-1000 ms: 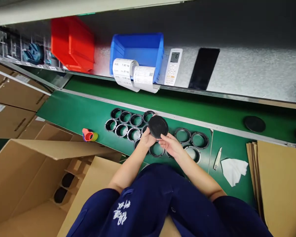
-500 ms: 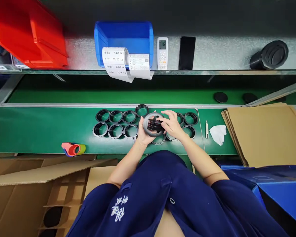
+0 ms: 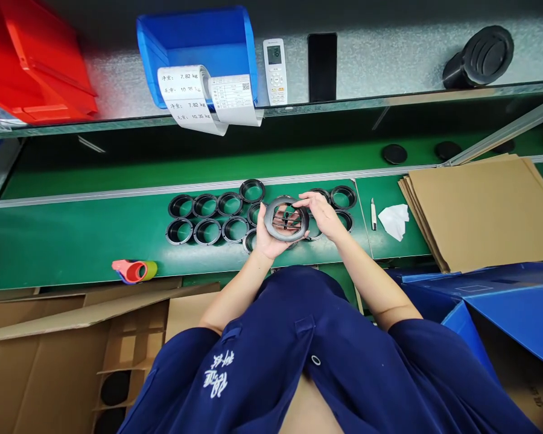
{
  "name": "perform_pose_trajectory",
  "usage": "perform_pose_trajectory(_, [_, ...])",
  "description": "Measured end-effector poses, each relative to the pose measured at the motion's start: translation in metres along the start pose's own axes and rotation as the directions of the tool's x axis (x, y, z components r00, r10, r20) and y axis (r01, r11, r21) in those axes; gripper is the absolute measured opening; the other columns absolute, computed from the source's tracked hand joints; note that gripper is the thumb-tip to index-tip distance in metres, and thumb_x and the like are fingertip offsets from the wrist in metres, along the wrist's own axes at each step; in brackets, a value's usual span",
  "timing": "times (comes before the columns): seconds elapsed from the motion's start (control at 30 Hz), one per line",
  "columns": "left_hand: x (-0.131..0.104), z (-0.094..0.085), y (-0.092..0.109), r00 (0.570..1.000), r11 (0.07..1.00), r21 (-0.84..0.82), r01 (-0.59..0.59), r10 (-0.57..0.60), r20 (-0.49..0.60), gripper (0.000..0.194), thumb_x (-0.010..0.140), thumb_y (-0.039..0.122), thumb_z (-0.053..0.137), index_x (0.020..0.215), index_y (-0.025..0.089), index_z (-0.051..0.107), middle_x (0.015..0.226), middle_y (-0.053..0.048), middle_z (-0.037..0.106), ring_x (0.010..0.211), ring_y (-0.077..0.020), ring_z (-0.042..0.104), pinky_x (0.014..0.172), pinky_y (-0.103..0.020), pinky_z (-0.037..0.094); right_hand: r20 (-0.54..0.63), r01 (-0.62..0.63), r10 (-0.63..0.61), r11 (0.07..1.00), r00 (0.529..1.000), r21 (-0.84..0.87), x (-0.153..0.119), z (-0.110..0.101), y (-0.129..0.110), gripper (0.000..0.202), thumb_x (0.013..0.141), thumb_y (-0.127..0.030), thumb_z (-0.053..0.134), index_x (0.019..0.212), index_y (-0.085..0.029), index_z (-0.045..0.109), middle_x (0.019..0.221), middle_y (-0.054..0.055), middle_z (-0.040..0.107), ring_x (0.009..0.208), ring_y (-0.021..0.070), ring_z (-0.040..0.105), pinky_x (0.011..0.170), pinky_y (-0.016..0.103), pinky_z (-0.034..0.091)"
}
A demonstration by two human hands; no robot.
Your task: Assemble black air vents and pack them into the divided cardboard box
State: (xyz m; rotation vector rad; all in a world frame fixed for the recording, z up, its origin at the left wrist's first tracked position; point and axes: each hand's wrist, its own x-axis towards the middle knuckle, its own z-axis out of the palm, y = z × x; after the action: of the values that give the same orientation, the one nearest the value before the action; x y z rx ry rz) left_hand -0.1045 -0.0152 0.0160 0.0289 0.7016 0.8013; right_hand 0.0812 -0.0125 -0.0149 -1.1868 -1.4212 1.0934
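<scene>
A round black vent ring (image 3: 271, 224) with thin slats across its opening is held above the green table. My left hand (image 3: 266, 240) wraps around its left and lower side, with fingers visible through the opening. My right hand (image 3: 322, 216) grips the ring's upper right edge with fingertips. Several open black rings (image 3: 207, 231) stand in rows on the table to the left, and others (image 3: 342, 197) lie to the right, partly behind my right hand.
A red and yellow tape roll holder (image 3: 136, 271) sits at the front left. On the right are a cutter (image 3: 373, 214), a white cloth (image 3: 393, 222) and stacked cardboard (image 3: 489, 211). Above, the shelf holds a blue bin (image 3: 199, 39). An open carton (image 3: 49, 361) stands lower left.
The view has tilted and shifted. The held ring has turned so its slatted opening faces the camera more directly, and my right fingers have moved from inside the opening to its upper right edge.
</scene>
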Motion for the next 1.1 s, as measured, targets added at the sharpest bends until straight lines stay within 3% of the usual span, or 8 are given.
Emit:
perform_pose_trajectory(0.47, [0.004, -0.003, -0.015, 0.983, 0.989, 0.03, -0.145, 0.147, -0.107, 0.079, 0.089, 0.08, 0.045, 0.136, 0.018, 0.059, 0.129, -0.018, 0.068, 0.123, -0.0392, 0.063, 0.1, -0.064, 0.052, 0.178, 0.148, -0.13, 0.985, 0.975, -0.09, -0.003, 0.004, 0.038, 0.079, 0.102, -0.071, 0.008, 0.149, -0.03, 0.057, 0.159, 0.009, 0.039, 0.144, 0.0292, 0.039, 0.124, 0.055, 0.028])
perform_pose_trajectory(0.6, [0.012, -0.005, -0.024, 0.919, 0.957, 0.054, -0.286, 0.29, -0.266, 0.058, 0.095, 0.067, 0.047, 0.122, 0.02, 0.068, 0.117, -0.011, 0.074, 0.114, -0.0286, 0.068, 0.102, -0.047, 0.055, 0.393, 0.316, -0.244, 0.94, 0.887, -0.131, -0.005, 0.009, 0.043, 0.07, 0.094, -0.074, 0.048, 0.146, -0.028, 0.059, 0.162, 0.01, 0.04, 0.151, 0.0327, 0.031, 0.127, 0.056, 0.021])
perform_pose_trajectory(0.67, [0.021, -0.006, -0.033, 0.895, 0.951, 0.086, -0.296, 0.307, -0.324, 0.054, 0.097, 0.063, 0.048, 0.119, 0.019, 0.069, 0.114, -0.01, 0.076, 0.115, -0.0268, 0.068, 0.104, -0.041, 0.054, 0.486, 0.37, -0.258, 0.917, 0.835, -0.147, -0.008, 0.011, 0.046, 0.081, 0.085, -0.07, 0.067, 0.149, -0.022, 0.054, 0.166, 0.014, 0.034, 0.154, 0.0352, 0.024, 0.128, 0.057, 0.018])
perform_pose_trajectory(0.77, [0.037, -0.005, -0.048, 0.912, 0.966, 0.149, -0.212, 0.25, -0.324, 0.057, 0.096, 0.063, 0.051, 0.126, 0.018, 0.067, 0.12, -0.011, 0.074, 0.122, -0.0292, 0.065, 0.107, -0.042, 0.052, 0.536, 0.275, -0.136, 0.942, 0.833, -0.189, -0.009, 0.007, 0.056, 0.112, 0.073, -0.064, 0.082, 0.163, -0.021, 0.029, 0.17, 0.02, 0.015, 0.157, 0.0392, 0.012, 0.125, 0.061, 0.021])
perform_pose_trajectory(0.83, [0.045, -0.003, -0.056, 0.93, 0.973, 0.184, -0.136, 0.189, -0.315, 0.061, 0.096, 0.066, 0.05, 0.135, 0.02, 0.062, 0.13, -0.012, 0.07, 0.126, -0.0312, 0.062, 0.109, -0.048, 0.051, 0.54, 0.192, -0.062, 0.963, 0.839, -0.189, -0.005, -0.003, 0.07, 0.124, 0.067, -0.059, 0.086, 0.166, -0.025, 0.019, 0.168, 0.019, 0.018, 0.155, 0.039, 0.017, 0.123, 0.059, 0.026])
perform_pose_trajectory(0.9, [0.05, -0.001, -0.06, 0.939, 0.971, 0.236, -0.041, 0.118, -0.322, 0.069, 0.094, 0.072, 0.047, 0.146, 0.027, 0.053, 0.143, -0.014, 0.06, 0.131, -0.0352, 0.058, 0.108, -0.06, 0.049, 0.472, 0.127, -0.004, 0.965, 0.882, -0.229, 0.005, -0.02, 0.089, 0.124, 0.065, -0.054, 0.088, 0.165, -0.026, 0.02, 0.162, 0.019, 0.026, 0.15, 0.0374, 0.027, 0.122, 0.056, 0.03])
perform_pose_trajectory(1.0, [0.051, -0.004, -0.059, 0.921, 0.931, 0.36, 0.051, 0.096, -0.377, 0.07, 0.092, 0.068, 0.056, 0.151, 0.032, 0.046, 0.155, -0.018, 0.047, 0.136, -0.0378, 0.053, 0.107, -0.067, 0.046, 0.125, -0.108, 0.18, 0.891, 0.976, -0.442, 0.025, -0.058, 0.13, 0.119, 0.068, -0.054, 0.085, 0.164, -0.017, 0.025, 0.156, 0.024, 0.029, 0.146, 0.0399, 0.03, 0.121, 0.054, 0.028])
perform_pose_trajectory(1.1, [0.049, -0.015, -0.054, 0.892, 0.905, 0.417, 0.079, 0.122, -0.435, 0.054, 0.096, 0.05, 0.061, 0.142, 0.021, 0.056, 0.15, -0.021, 0.053, 0.132, -0.0335, 0.058, 0.113, -0.057, 0.046, -0.134, -0.333, 0.319, 0.728, 0.938, -0.6, 0.042, -0.093, 0.175, 0.115, 0.073, -0.057, 0.081, 0.163, -0.013, 0.025, 0.158, 0.028, 0.025, 0.146, 0.0438, 0.027, 0.12, 0.057, 0.024])
